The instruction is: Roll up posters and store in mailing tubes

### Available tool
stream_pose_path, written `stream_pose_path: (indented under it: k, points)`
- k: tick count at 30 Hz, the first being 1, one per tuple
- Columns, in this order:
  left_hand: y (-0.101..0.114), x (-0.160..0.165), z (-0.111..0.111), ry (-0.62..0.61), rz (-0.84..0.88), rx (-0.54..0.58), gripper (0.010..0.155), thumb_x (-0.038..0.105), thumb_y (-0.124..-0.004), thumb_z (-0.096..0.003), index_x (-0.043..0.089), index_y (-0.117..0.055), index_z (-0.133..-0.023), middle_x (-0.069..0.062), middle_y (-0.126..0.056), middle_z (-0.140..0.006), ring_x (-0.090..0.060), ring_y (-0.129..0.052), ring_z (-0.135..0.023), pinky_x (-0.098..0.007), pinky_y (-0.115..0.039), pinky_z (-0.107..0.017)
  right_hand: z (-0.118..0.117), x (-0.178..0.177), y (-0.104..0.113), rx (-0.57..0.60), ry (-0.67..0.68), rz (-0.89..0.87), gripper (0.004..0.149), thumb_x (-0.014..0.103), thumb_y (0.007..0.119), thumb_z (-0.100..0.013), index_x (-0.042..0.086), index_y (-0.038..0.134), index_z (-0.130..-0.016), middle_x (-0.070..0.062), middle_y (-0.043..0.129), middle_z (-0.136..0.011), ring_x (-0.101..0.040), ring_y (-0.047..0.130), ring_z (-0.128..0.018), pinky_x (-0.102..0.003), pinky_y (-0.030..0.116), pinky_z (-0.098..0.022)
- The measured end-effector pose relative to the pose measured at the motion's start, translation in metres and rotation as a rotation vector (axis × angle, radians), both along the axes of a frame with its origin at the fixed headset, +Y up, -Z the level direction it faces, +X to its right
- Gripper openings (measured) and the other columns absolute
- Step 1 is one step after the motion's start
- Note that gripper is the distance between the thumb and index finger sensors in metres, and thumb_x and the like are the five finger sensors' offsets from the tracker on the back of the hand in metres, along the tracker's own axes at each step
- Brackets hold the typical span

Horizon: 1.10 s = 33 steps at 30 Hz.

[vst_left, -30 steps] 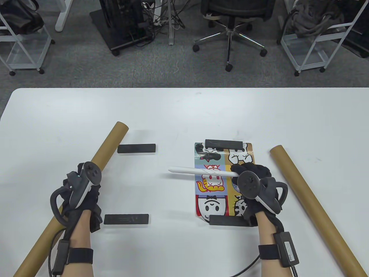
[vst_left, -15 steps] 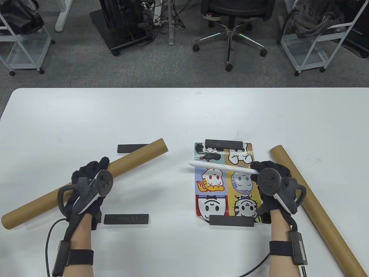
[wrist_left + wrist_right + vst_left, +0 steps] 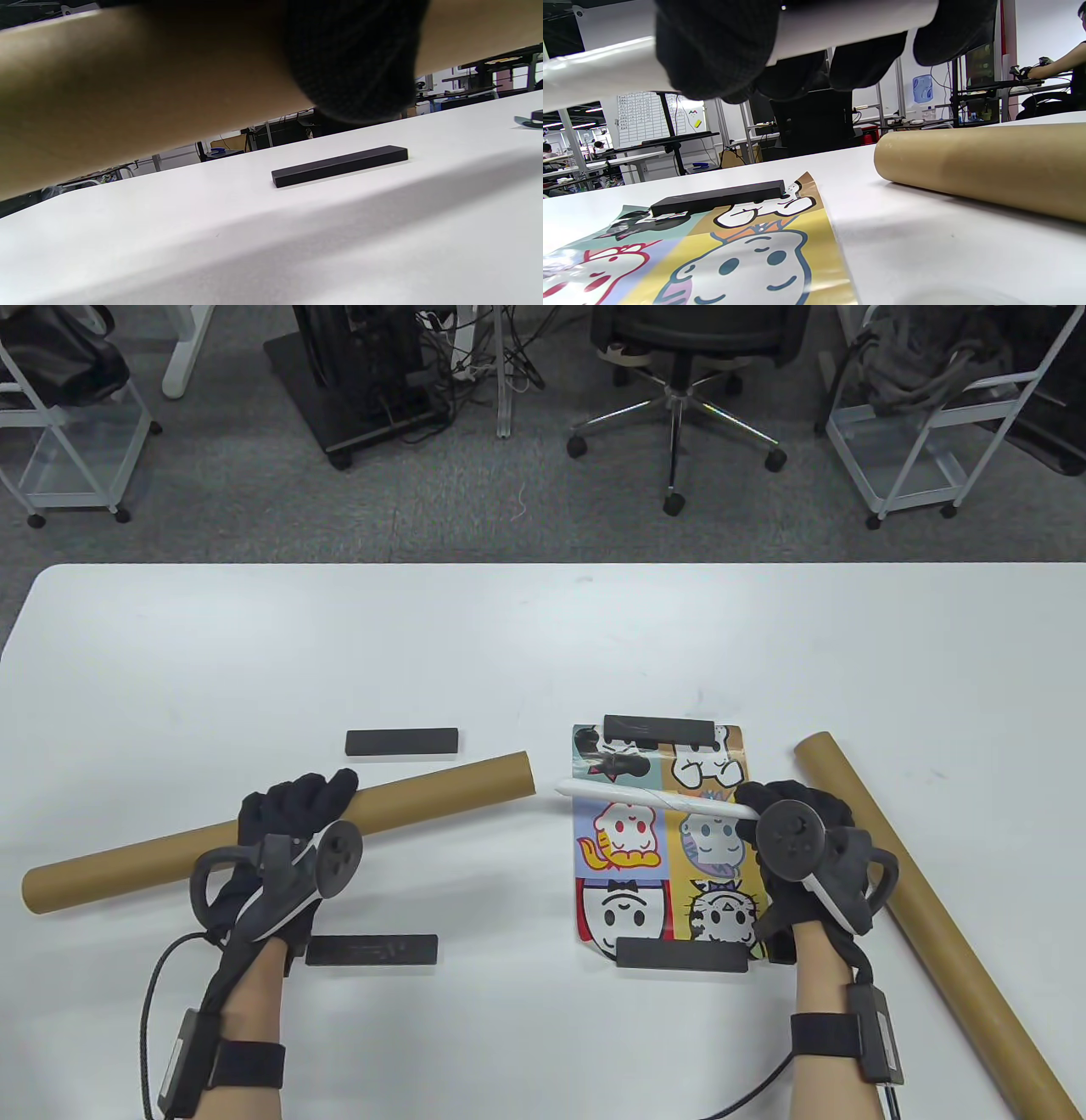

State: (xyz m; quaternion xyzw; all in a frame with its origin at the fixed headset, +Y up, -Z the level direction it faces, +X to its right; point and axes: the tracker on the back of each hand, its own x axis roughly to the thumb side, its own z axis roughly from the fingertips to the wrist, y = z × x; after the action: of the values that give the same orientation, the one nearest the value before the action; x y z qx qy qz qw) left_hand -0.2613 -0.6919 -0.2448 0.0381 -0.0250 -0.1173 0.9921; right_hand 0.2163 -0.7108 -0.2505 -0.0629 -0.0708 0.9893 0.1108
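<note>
The left hand (image 3: 284,836) curls its fingers round a brown mailing tube (image 3: 441,789), held clear of the white table (image 3: 543,645), its open right end just beside the tip of the rolled white poster (image 3: 645,799). The right hand (image 3: 793,836) grips that roll above a flat cartoon poster (image 3: 628,848) pinned by black bars (image 3: 657,726); a second tube (image 3: 916,899) lies at right.

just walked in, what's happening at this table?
A person is packing posters. The right hand holds a rolled white poster above a flat cartoon poster pinned by black bars. The left hand grips a cardboard tube, its open end facing the roll's tip. Nothing is inserted yet. A second tube lies at right.
</note>
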Motion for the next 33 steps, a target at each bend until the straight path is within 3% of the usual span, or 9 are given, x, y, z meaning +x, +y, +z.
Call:
stream_pose_path:
  k: [9, 21, 33]
  points:
    - [0.001, 0.034, 0.003, -0.099, -0.047, 0.008, 0.084, 0.044, -0.085, -0.0415, 0.045, -0.042, -0.113, 0.011, -0.065, -0.117, -0.024, -0.077, -0.107, -0.055, -0.063, -0.084, 0.003, -0.009, 0.006, 0.014, 0.033, 0.014, 0.048, 0.033, 0.081, -0.039, 0.031, 0.078, -0.086, -0.001, 0.083, -0.091, -0.044, 0.077, -0.085, -0.071, 0.058, -0.068]
    - [0.002, 0.062, 0.011, -0.199, -0.057, 0.023, 0.083, 0.045, -0.085, -0.0419, 0.044, -0.043, -0.114, 0.009, -0.067, -0.117, -0.024, -0.078, -0.106, -0.055, -0.065, -0.083, 0.007, -0.069, 0.008, 0.039, 0.225, 0.119, 0.048, 0.035, 0.081, -0.04, 0.03, 0.077, -0.087, -0.002, 0.084, -0.09, -0.043, 0.079, -0.084, -0.071, 0.059, -0.067]
    - [0.004, 0.069, 0.013, -0.218, -0.045, 0.025, 0.083, 0.046, -0.084, -0.0421, 0.043, -0.042, -0.114, 0.01, -0.067, -0.117, -0.023, -0.079, -0.106, -0.054, -0.066, -0.083, 0.01, -0.094, 0.006, 0.03, 0.304, 0.015, 0.053, 0.034, 0.078, -0.044, 0.023, 0.07, -0.095, -0.008, 0.077, -0.096, -0.046, 0.076, -0.087, -0.07, 0.059, -0.067]
